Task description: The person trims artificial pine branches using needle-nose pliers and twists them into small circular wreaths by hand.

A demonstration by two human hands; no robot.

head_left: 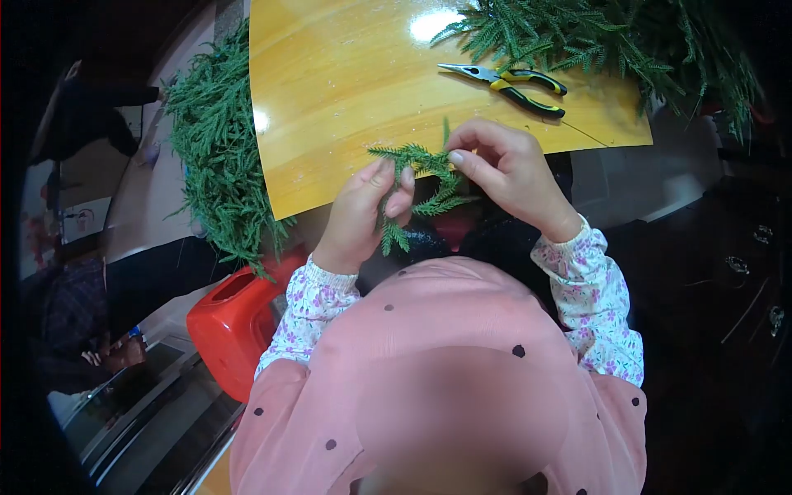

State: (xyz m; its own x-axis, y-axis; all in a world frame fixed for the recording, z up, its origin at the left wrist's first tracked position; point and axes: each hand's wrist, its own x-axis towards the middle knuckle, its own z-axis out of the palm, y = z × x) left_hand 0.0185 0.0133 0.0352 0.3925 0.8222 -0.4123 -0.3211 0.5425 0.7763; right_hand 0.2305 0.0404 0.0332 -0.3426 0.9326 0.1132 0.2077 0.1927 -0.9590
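Between my two hands, just off the table's near edge, is a green artificial fir sprig [435, 202] bent into a rough loop. My left hand [367, 202] grips its left side between thumb and fingers, with one tip hanging below. At the upper right of the loop, my right hand [507, 165] pinches the sprig with thumb and forefinger. A short tip sticks up beside those fingers. Long-nose pliers [503, 87] with yellow and black handles lie on the wooden table [346, 99], beyond my right hand.
Green fir sprigs [219, 148] are heaped along the table's left side. Another pile of sprigs [569, 33] covers the far right corner. A red plastic stool [227, 330] stands at my left. Another person's dark sleeve [103, 95] shows at the far left.
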